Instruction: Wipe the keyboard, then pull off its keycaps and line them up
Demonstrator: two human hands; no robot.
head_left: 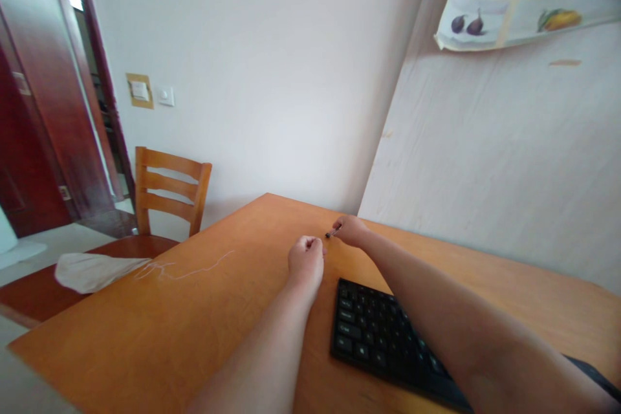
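My right hand (352, 231) is closed over the far part of the wooden table (262, 226). Between its fingertips is a small thin stick with a dark tip (333, 232), too small to name exactly; it points toward my other hand. Just left of it and nearer to me, my left hand (306, 257) has its fingers curled together in a pinch. Whatever those fingers hold, if anything, is hidden. Loose white thread (206, 268) lies on the tabletop to the left.
A black keyboard (359, 323) lies partly under my right forearm. At the table's left edge are a white cloth (92, 273) and a wooden chair (169, 184). Walls stand behind, with a fruit picture (514, 6) at upper right.
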